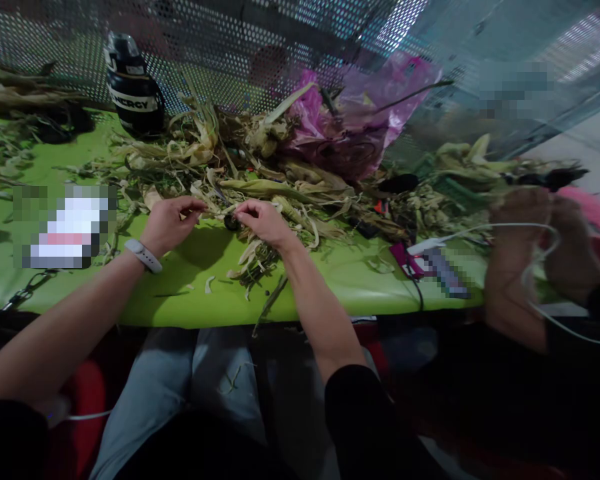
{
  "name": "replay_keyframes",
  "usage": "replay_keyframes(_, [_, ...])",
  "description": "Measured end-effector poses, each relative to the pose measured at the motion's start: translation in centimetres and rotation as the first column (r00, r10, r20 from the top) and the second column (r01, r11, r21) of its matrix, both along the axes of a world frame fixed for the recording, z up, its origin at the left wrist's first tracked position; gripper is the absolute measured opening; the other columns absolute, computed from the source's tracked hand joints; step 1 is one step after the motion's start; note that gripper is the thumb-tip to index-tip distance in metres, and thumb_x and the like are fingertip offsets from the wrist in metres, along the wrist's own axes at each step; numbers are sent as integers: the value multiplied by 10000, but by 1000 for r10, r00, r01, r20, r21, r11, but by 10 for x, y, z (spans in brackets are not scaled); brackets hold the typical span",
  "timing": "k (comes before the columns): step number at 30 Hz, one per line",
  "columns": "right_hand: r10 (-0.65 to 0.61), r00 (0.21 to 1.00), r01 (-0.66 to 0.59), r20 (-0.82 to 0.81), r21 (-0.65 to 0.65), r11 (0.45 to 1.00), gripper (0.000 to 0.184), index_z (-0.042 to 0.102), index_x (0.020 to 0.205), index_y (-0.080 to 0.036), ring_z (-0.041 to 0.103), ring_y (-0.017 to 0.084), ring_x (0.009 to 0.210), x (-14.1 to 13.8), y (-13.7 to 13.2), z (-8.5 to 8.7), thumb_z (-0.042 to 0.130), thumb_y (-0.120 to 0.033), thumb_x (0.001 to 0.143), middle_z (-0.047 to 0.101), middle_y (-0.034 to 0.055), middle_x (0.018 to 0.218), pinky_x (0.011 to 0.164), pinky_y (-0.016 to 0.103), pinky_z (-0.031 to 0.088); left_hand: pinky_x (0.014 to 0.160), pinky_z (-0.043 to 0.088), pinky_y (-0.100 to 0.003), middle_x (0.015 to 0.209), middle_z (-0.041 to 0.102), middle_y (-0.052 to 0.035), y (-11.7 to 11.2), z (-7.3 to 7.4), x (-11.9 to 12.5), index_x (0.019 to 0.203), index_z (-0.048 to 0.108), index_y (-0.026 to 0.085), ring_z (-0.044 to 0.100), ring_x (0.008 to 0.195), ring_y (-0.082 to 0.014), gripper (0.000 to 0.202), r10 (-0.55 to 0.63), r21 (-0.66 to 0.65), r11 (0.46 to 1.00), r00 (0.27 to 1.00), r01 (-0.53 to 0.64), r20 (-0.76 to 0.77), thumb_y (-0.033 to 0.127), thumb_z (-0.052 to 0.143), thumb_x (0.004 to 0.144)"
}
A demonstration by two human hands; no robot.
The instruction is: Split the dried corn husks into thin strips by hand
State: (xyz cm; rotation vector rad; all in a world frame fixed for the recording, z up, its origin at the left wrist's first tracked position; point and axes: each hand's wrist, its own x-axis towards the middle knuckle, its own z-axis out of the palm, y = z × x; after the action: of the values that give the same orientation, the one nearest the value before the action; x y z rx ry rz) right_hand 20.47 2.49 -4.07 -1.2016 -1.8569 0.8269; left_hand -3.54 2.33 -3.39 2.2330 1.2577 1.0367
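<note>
My left hand, with a pale watch band at the wrist, hovers over the green tabletop with thumb and fingers pinched together. What it pinches, if anything, is too small to make out. Level with it, my right hand is closed with thumb against fingertips, right beside a small dark round thing. I cannot tell whether it grips that thing or something smaller. Just beyond both hands spreads a heap of dry husks and plant scraps. Below my right hand lies a bunch of dry stalks.
A black bottle stands at the back left, and a pink plastic bag at the back. A phone lies left; another device and a white cable lie right. Another person's hands are at the right.
</note>
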Motion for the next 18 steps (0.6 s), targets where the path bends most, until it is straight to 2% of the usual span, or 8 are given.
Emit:
replay_keyframes(3, [27, 997, -26, -77, 25, 999, 183, 616, 831, -155, 569, 149, 826, -7, 0, -5, 604, -337, 834, 658, 78, 985, 776, 316, 496, 780, 523, -332, 958, 736, -113, -2, -1, 2, 994, 758, 143, 671, 848, -216, 327, -3, 123, 992, 982, 27, -191, 212, 466, 863])
replay_keyframes(5, [52, 990, -45, -133, 53, 998, 206, 590, 814, -167, 560, 138, 816, -14, -2, -8, 610, -370, 845, 638, 87, 1047, 710, 287, 501, 744, 511, -337, 974, 723, -122, -4, -1, 4, 979, 747, 136, 663, 840, -227, 328, 13, 170, 984, 950, 43, -313, 202, 451, 856])
replay_keyframes(8, [118, 968, -114, -220, 31, 993, 255, 544, 831, -185, 523, 83, 664, -24, -6, -11, 605, -428, 874, 609, 75, 1093, 588, 250, 483, 634, 455, -323, 934, 710, -112, -9, 0, 8, 908, 726, 157, 650, 799, -237, 252, 87, 210, 978, 875, 17, -476, 223, 493, 838])
replay_keyframes(11, [165, 937, -185, -307, -39, 982, 304, 484, 847, -203, 470, 31, 525, -33, -12, -11, 598, -481, 887, 615, 49, 1080, 489, 216, 434, 583, 385, -321, 901, 695, -107, -12, 4, 11, 863, 712, 167, 640, 793, -246, 197, 117, 196, 981, 825, -8, -553, 242, 531, 838])
replay_keyframes(13, [162, 919, -207, -358, -93, 974, 311, 466, 866, -212, 483, 29, 490, -38, -17, -9, 602, -491, 886, 642, 22, 979, 437, 193, 383, 576, 352, -325, 913, 694, -104, -13, 6, 12, 863, 710, 165, 628, 781, -243, 184, 104, 155, 988, 819, -19, -564, 250, 547, 848])
replay_keyframes(15, [152, 902, -231, -403, -155, 960, 295, 471, 903, -215, 482, 40, 448, -42, -21, -7, 588, -486, 901, 641, -16, 790, 396, 179, 321, 580, 324, -327, 918, 693, -98, -14, 7, 12, 882, 706, 161, 609, 756, -228, 181, 71, 109, 994, 824, -11, -562, 265, 559, 862])
replay_keyframes(18, [148, 878, -275, -455, -227, 934, 290, 480, 926, -211, 433, 57, 380, -45, -26, -5, 561, -489, 921, 549, -73, 547, 358, 176, 240, 591, 291, -325, 878, 688, -91, -14, 6, 12, 858, 687, 149, 565, 717, -199, 195, 20, 70, 997, 844, 21, -536, 287, 551, 884])
